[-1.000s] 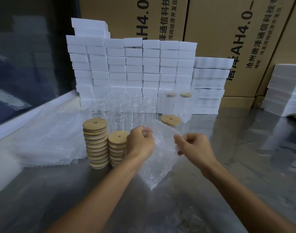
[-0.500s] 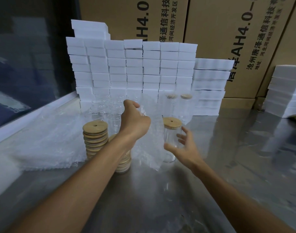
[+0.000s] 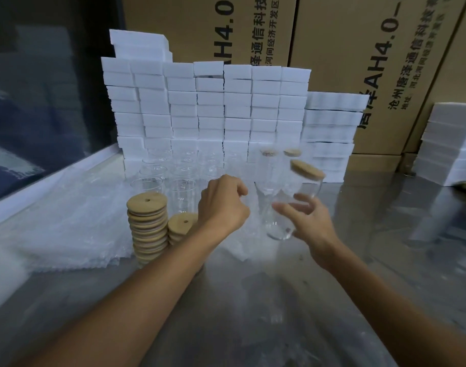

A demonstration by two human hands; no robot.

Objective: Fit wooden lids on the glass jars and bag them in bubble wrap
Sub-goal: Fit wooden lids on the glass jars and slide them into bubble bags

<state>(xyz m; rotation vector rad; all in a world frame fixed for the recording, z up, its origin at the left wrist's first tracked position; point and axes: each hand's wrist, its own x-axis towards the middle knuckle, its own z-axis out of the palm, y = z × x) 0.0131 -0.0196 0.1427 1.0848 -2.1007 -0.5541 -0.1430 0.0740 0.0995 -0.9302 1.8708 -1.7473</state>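
Lidded jar (image 3: pixel 290 205) in right hand (image 3: pixel 310 223), bubble-wrap bag (image 3: pixel 246 242) pinched in left hand (image 3: pixel 222 205), "AH4.0" cartons (image 3: pixel 359 75) behind

Lids (image 3: pixel 146 207) tan wood, jars (image 3: pixel 287 207) clear glass, foam blocks (image 3: pixel 210 107) white, cartons (image 3: pixel 359 62) brown with black print, table (image 3: pixel 253 313) grey steel.

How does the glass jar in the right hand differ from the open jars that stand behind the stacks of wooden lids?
The held jar carries a wooden lid; the open jars have none. The held jar is tilted and lifted off the table in the right hand; the open jars stand upright on it, untouched. Both are clear glass of similar shape.
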